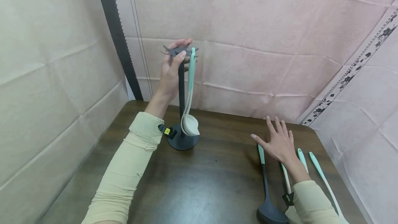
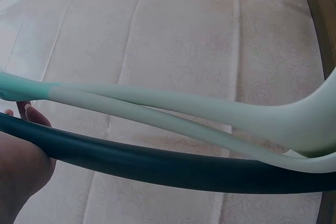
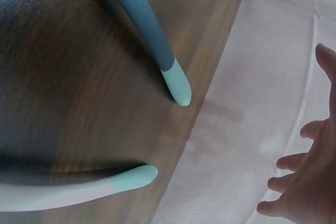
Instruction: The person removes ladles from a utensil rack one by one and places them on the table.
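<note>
My left hand (image 1: 170,72) grips the top of a dark utensil stand (image 1: 181,92), its thumb on the hooked ring and its fingers behind. From one hook hang white ladles (image 1: 190,126) with mint handles; their two stems lie side by side along the pole in the left wrist view. Fingers spread, my right hand (image 1: 280,144) is held over the handle ends at the right and holds nothing. Below it lies a dark-headed utensil (image 1: 270,212) with a mint handle tip (image 3: 178,87). Beside that, a pale utensil (image 1: 285,177) runs partly under my wrist.
Further right lie two more mint handles (image 1: 301,158) (image 1: 324,179), their lower parts partly hidden by my right sleeve. The brown wooden table (image 1: 211,182) ends at pale cloth walls (image 1: 248,44) behind and on both sides.
</note>
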`<state>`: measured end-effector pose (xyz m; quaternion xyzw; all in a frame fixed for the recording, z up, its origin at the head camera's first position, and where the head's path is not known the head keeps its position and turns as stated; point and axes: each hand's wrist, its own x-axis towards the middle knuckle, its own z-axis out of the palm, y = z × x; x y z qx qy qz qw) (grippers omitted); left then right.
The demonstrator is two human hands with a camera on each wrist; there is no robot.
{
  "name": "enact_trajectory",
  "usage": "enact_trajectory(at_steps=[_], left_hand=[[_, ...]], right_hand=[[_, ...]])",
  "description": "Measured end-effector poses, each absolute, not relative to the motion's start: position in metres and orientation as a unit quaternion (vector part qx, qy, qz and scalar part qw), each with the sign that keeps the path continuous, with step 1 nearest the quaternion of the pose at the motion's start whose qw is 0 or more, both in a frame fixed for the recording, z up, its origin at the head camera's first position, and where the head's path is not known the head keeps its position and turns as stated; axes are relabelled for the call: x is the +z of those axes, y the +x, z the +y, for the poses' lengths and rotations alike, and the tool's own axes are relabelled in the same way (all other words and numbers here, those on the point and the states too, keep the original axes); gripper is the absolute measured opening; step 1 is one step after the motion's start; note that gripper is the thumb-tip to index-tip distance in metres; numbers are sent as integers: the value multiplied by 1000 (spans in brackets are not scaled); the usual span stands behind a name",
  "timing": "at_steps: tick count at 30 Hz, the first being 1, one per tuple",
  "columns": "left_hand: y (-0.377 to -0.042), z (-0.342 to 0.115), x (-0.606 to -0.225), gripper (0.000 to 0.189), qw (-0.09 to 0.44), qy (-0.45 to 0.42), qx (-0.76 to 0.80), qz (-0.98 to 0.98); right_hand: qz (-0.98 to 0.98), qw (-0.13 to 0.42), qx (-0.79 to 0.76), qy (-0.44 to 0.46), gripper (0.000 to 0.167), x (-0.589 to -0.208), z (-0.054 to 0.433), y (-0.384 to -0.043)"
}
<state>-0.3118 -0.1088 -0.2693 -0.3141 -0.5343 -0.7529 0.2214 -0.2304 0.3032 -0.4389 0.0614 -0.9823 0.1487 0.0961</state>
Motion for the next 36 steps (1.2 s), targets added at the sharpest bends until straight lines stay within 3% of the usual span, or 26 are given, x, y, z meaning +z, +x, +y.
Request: enact_trajectory(at_steps=[28, 32, 36], left_hand=[[-319, -119, -265, 65, 118, -322, -821, -456], [-313, -119, -264, 72, 168, -306, -832, -431], [-308, -121, -261, 62, 267, -291, -785, -478]], right_hand=[[-962, 151, 205, 101, 100, -411, 273, -229], [-950, 186, 224, 114, 95, -406, 266, -231], [-939, 205, 249, 124, 91, -394, 257, -231]])
